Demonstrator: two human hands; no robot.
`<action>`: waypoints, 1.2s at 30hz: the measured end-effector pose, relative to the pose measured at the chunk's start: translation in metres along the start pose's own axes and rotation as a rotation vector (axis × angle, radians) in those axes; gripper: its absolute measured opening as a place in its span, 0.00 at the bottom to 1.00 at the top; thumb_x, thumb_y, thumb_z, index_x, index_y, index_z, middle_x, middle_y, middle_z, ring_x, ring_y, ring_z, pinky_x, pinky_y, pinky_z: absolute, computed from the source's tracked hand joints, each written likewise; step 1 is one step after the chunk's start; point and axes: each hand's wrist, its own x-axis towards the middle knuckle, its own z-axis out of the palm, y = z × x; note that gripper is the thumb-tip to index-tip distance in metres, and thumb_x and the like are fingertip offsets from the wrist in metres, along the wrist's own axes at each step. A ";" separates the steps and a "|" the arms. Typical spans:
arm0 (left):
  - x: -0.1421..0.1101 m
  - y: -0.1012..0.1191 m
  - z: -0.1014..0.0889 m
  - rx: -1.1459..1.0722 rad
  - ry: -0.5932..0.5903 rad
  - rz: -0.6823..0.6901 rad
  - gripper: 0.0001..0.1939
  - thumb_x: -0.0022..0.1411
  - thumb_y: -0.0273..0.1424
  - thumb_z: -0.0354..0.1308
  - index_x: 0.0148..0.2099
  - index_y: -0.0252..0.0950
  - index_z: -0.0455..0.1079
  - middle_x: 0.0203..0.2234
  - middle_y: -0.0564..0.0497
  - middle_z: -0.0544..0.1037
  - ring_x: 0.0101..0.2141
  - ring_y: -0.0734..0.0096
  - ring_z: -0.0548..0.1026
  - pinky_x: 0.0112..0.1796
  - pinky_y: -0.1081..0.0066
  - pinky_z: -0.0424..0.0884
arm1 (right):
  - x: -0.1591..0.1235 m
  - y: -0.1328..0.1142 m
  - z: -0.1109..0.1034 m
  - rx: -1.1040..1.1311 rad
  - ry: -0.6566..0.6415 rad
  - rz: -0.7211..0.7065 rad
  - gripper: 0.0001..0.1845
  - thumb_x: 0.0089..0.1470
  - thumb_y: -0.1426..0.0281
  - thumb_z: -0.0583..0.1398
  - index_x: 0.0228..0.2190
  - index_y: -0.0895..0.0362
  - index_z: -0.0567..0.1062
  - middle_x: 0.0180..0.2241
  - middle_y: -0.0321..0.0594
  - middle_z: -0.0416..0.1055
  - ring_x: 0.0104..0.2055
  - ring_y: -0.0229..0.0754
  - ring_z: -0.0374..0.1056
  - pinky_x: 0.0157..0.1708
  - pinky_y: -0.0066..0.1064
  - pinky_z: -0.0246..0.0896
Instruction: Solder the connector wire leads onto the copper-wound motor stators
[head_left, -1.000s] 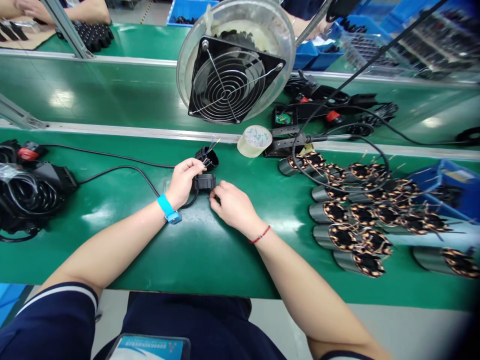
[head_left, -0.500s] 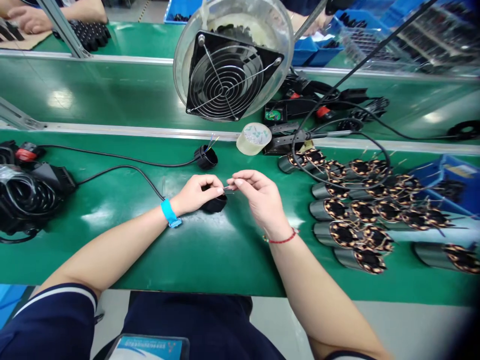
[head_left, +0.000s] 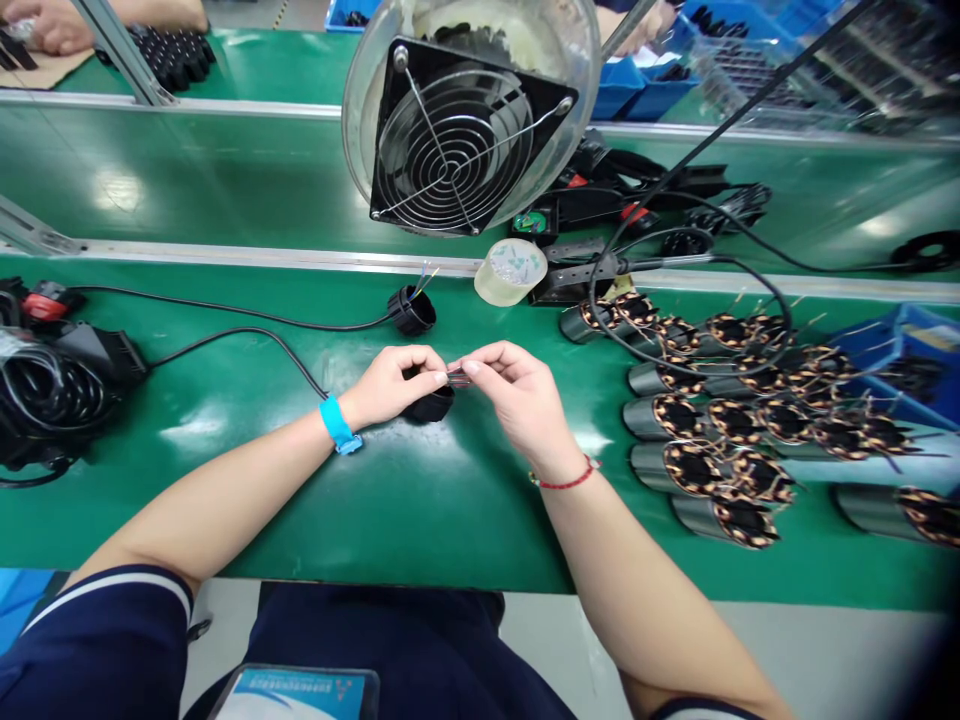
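Observation:
My left hand (head_left: 391, 383) is closed round a small black cap (head_left: 430, 404) on the end of a black cable (head_left: 247, 335), just above the green table (head_left: 390, 500). My right hand (head_left: 517, 395) pinches the thin wires (head_left: 457, 377) that stick out of that cap, thumb and forefinger pressed together. The two hands touch at the fingertips. A second black cap (head_left: 412, 309) with coloured wires lies on the table a little beyond my hands, on its own cable.
Several metal motor stators with copper windings (head_left: 720, 440) lie in rows at the right. A tape roll (head_left: 511, 270) and a fan in a clear housing (head_left: 465, 125) stand behind. Coiled black cables (head_left: 52, 390) sit at the left. Another person's hand (head_left: 37, 25) is at far left.
My left hand let go of the far cap, which now lies on the table. Both hands lifted the near cap, and my right hand took hold of its wires.

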 end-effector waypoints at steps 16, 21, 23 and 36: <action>0.000 -0.001 0.000 0.017 0.024 0.040 0.11 0.58 0.35 0.58 0.28 0.32 0.70 0.22 0.54 0.73 0.25 0.78 0.67 0.29 0.76 0.64 | 0.000 -0.001 0.002 -0.004 0.066 -0.039 0.13 0.48 0.59 0.68 0.27 0.56 0.74 0.27 0.35 0.76 0.27 0.34 0.70 0.31 0.28 0.69; 0.000 -0.002 -0.001 0.027 0.021 0.037 0.11 0.58 0.35 0.58 0.28 0.31 0.70 0.22 0.53 0.74 0.25 0.77 0.68 0.30 0.76 0.64 | 0.001 0.001 0.002 0.000 0.043 -0.014 0.15 0.47 0.58 0.68 0.27 0.56 0.74 0.25 0.35 0.75 0.27 0.35 0.71 0.30 0.28 0.68; 0.000 -0.001 -0.001 0.029 0.024 0.030 0.12 0.58 0.35 0.58 0.29 0.32 0.70 0.22 0.53 0.74 0.25 0.77 0.68 0.30 0.76 0.65 | 0.001 0.002 0.001 -0.035 0.053 -0.004 0.15 0.46 0.58 0.68 0.26 0.56 0.74 0.23 0.34 0.74 0.26 0.34 0.69 0.28 0.27 0.66; 0.000 0.010 -0.006 0.334 -0.025 0.074 0.13 0.61 0.38 0.53 0.32 0.34 0.71 0.28 0.51 0.76 0.32 0.70 0.69 0.42 0.66 0.63 | 0.000 0.002 0.007 -0.083 -0.028 0.057 0.14 0.44 0.60 0.68 0.28 0.56 0.74 0.24 0.32 0.71 0.24 0.32 0.65 0.26 0.26 0.63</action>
